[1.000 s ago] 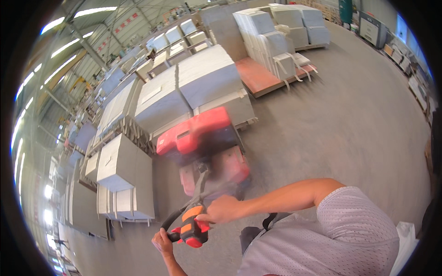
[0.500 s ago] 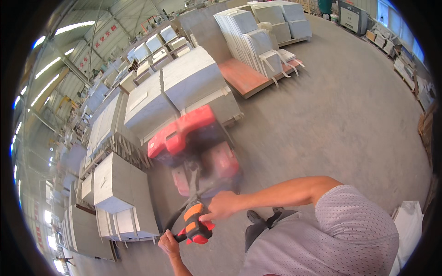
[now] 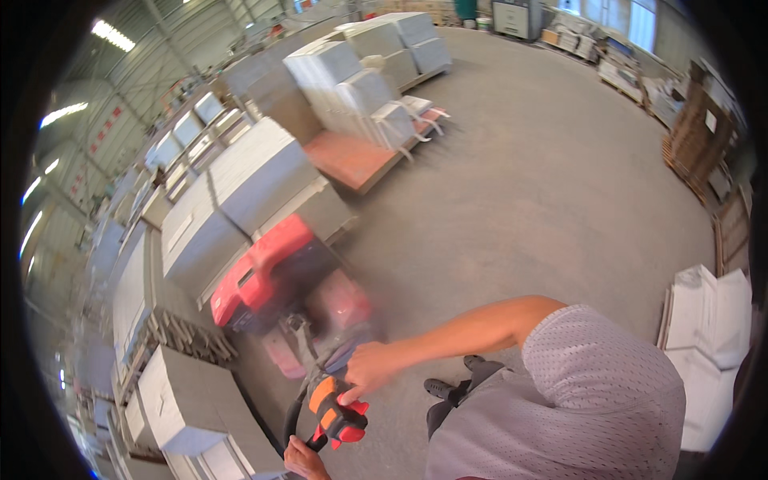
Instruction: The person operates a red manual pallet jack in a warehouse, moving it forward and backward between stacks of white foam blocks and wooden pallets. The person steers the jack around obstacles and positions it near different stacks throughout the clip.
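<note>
A red electric pallet truck [image 3: 268, 268] stands ahead of me, left of my feet, its outline blurred. From it a black tiller handle [image 3: 293, 416] reaches toward me, ending in a black and orange control head [image 3: 330, 404] with red buttons. My left hand [image 3: 304, 459] is closed around the handle's near left grip, partly cut by the lower edge. On the far side of the control head, my right hand [image 3: 370, 371] is closed on the handle, its thumb against the head by the red controls. The part of the grip under the right fingers is hidden.
Strapped stone slab stacks [image 3: 240, 188] line the left, close to the truck. Farther ahead, pale slabs [image 3: 352, 92] rest on a reddish platform [image 3: 352, 158]. Grey floor [image 3: 544, 176] stretches to the right. White wrapped slabs [image 3: 704, 344] and brown crates [image 3: 698, 132] stand along the right side.
My view has swung right, so the stacks and truck sit farther left in the picture. More of the right side's crates and white slabs shows. Both hands keep hold of the handle.
</note>
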Available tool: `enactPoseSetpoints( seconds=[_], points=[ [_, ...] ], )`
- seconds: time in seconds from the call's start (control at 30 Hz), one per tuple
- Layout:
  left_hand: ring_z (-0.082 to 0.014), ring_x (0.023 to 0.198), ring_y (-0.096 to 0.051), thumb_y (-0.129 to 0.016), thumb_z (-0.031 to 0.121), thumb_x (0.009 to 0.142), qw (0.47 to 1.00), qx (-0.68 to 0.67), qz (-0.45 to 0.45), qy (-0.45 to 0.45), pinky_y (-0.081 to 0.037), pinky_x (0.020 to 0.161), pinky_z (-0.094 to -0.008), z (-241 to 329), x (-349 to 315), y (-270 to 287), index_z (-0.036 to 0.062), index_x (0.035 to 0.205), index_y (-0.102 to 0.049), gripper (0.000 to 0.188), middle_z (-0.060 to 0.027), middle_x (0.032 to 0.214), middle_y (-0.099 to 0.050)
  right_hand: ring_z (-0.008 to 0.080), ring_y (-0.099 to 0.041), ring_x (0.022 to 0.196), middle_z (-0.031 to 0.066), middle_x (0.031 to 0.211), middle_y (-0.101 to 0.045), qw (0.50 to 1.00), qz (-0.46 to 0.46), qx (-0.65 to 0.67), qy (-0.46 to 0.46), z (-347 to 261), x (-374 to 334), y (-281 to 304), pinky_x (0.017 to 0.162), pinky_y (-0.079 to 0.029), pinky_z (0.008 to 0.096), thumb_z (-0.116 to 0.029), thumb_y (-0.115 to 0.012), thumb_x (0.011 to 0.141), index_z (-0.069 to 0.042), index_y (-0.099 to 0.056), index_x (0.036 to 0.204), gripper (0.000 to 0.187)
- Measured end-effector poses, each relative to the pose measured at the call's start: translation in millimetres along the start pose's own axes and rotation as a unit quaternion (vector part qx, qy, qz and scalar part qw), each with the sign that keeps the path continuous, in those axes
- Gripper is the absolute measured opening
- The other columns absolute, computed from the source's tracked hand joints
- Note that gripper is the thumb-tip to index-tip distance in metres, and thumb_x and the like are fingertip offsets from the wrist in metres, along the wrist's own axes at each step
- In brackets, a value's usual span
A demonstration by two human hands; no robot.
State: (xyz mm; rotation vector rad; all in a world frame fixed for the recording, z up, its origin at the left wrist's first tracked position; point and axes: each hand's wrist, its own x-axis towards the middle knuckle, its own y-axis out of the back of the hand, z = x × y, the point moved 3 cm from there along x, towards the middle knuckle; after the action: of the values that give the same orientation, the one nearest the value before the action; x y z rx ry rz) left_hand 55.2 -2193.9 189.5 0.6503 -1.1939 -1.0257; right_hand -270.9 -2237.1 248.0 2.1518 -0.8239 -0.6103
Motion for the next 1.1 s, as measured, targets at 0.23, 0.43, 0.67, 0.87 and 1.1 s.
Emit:
enactPoseSetpoints(
  seconds=[0.23,0.43,0.67,0.87,1.1],
  points=[
    [-0.0326,0.066,-0.066,-0.056,0.029,0.099,0.993,0.029,-0.088,0.070,-0.051,0.058,-0.0426,44.7,34.5,-42.1,0.0005,0.088,-0.074,0.036,-0.0161,0.076,-0.072,0.0390,-0.067,0.081,0.0185,0.077,-0.070,0.999,0.010,-0.037,-0.030,71.8,-0.5,36.5,0.072,-0.051,0.0493,-0.076,-0.034,0.092,-0.005,-0.074,0.073,0.084],
    [-0.0328,0.057,-0.063,-0.053,0.029,0.101,0.997,0.071,-0.004,0.024,-0.048,0.052,-0.0438,38.9,26.9,-9.1,0.0027,0.080,-0.073,0.039,-0.0151,0.068,-0.069,0.0372,-0.068,0.087,0.0175,0.083,-0.071,0.999,-0.025,-0.021,0.009,46.3,23.3,49.8,0.077,-0.052,0.0487,-0.078,-0.040,0.087,-0.005,-0.074,0.078,0.081],
    [-0.0408,0.059,-0.056,-0.047,0.027,0.104,0.999,-0.025,0.026,-0.015,-0.041,0.056,-0.0514,-44.6,89.6,-77.8,-0.0016,0.070,-0.063,0.047,-0.0207,0.063,-0.059,0.0383,-0.066,0.103,0.0227,0.106,-0.070,0.996,-0.077,0.025,-0.029,74.1,115.8,31.4,0.090,-0.049,0.0476,-0.076,-0.064,0.070,-0.006,-0.048,0.140,0.100],
    [-0.0425,0.061,-0.053,-0.049,0.020,0.101,0.998,-0.062,0.015,-0.007,-0.036,0.057,-0.0535,-111.1,126.6,-146.0,-0.0027,0.064,-0.055,0.044,-0.0205,0.061,-0.054,0.0362,-0.067,0.100,0.0190,0.108,-0.071,0.993,-0.114,0.011,-0.043,104.8,197.4,4.7,0.085,-0.051,0.0452,-0.072,-0.069,0.071,-0.009,-0.035,0.153,0.108],
    [-0.0418,0.061,-0.053,-0.049,0.018,0.101,0.998,-0.035,-0.025,0.035,-0.036,0.057,-0.0525,-114.0,141.2,-171.1,-0.0020,0.064,-0.055,0.043,-0.0196,0.061,-0.054,0.0345,-0.068,0.101,0.0166,0.108,-0.072,0.986,-0.145,0.064,-0.051,148.0,238.7,-3.4,0.083,-0.052,0.0439,-0.072,-0.071,0.068,-0.012,-0.039,0.151,0.108]
  ],
)
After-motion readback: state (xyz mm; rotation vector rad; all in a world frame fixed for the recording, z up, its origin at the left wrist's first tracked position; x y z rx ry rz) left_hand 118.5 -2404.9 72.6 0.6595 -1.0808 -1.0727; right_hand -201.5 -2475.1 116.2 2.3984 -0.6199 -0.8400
